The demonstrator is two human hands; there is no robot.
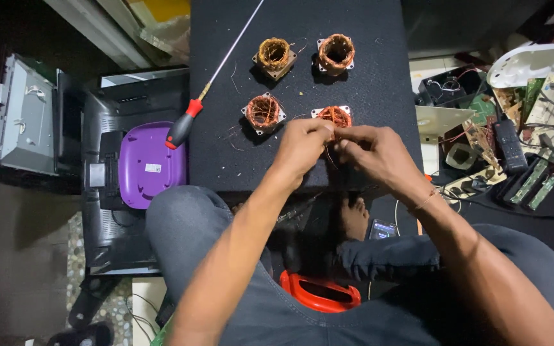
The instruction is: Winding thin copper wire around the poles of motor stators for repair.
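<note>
At the near edge of the black mat [367, 77], both hands meet over one copper-wound motor coil [335, 115]. The left hand [301, 146] is closed, fingertips pinched on fine copper wire at the coil's front side. The right hand [373, 150] is likewise closed, its fingertips pinching the same strands just beside the left. The coil itself sits on the mat, partly hidden behind the knuckles; whether it is lifted clear of the surface cannot be told.

Just left of it lies a second coil [263, 113], with loose strands and wire offcuts scattered on the mat about it. Farther back stand two more coils, one at the left [274, 56] and one at the right [336, 54]. A long screwdriver with a red and black handle [183, 125] lies diagonally across the mat's left edge, its handle overhanging a purple plastic cover [142, 160].

Risk assessment: the wire is thin and appears tangled; a sharp pull could snap it or cut into the fingertips. The coil is unrestrained, so tension could drag it off the near edge. The overhanging screwdriver could roll off if the mat is jolted.
</note>
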